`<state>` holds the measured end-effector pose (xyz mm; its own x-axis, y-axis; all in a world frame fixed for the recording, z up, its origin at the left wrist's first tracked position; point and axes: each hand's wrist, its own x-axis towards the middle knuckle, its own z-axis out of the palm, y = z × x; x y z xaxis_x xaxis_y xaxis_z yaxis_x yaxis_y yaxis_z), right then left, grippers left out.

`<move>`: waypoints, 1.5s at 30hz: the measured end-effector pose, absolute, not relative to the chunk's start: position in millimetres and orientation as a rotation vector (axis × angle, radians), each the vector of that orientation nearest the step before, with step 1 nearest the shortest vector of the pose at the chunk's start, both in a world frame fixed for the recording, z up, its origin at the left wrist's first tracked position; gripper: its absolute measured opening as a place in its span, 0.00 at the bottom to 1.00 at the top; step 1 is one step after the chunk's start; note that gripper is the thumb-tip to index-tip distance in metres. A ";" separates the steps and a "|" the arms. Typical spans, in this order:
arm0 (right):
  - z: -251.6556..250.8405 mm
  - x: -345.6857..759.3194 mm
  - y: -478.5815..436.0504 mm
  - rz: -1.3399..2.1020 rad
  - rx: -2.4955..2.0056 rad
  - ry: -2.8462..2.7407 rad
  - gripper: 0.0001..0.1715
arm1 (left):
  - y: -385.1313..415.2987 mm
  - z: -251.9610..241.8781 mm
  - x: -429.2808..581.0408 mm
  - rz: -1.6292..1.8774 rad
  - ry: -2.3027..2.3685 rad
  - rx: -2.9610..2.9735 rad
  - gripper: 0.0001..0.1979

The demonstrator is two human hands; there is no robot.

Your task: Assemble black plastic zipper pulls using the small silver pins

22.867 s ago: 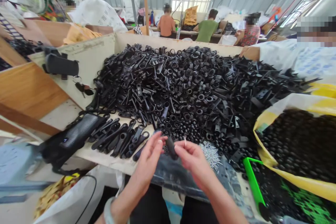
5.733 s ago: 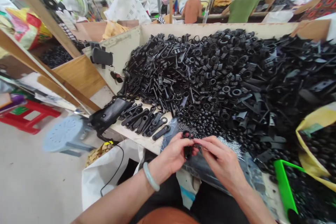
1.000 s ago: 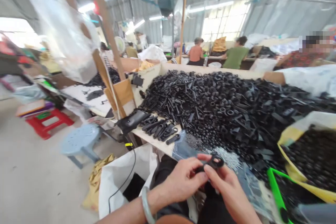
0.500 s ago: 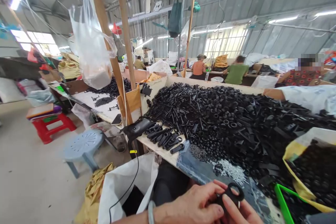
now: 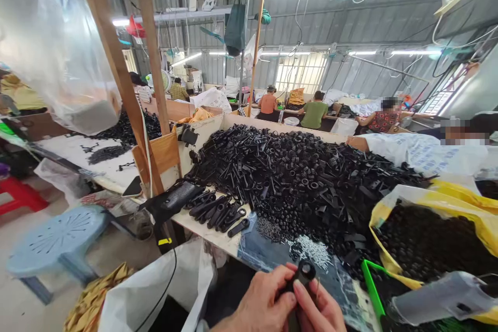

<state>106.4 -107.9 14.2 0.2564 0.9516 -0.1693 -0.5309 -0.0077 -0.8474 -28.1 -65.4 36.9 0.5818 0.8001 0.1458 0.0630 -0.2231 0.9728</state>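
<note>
A black plastic part with a round ring end (image 5: pixel 306 272) stands upright between my two hands at the bottom edge of the view. My left hand (image 5: pixel 268 302) grips its lower body, and my right hand (image 5: pixel 316 311) pinches it from the near side. Its lower end is hidden by my fingers. Just beyond my hands lies a blue denim cloth (image 5: pixel 268 250) on the bench, with a small heap of silver metal pins (image 5: pixel 307 251) on it. A large pile of black plastic parts (image 5: pixel 295 176) rises behind.
A tidy group of long black pieces (image 5: pixel 216 212) lies beside a black mesh case (image 5: pixel 175 198) on the bench. To the right stands a yellow-and-white sack of black round parts (image 5: pixel 424 249), near a green scoop (image 5: pixel 371 288). A co-worker's sleeve (image 5: pixel 420 153) reaches over the far side.
My view has swung upward and left, so my hands sit lower in the frame. The ring part has turned upright, and both hands still hold it.
</note>
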 end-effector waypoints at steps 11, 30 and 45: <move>6.1 136.1 -38.5 1.085 -1.215 -1.106 0.34 | -11.4 14.9 -16.0 0.871 1.045 1.489 0.22; -52.4 152.1 -29.3 0.454 -1.143 -1.844 0.22 | 68.4 2.7 -89.8 0.821 2.313 1.993 0.12; -25.9 44.1 91.5 0.504 -1.275 -2.077 0.14 | 59.6 -41.7 -142.5 0.758 1.914 2.604 0.26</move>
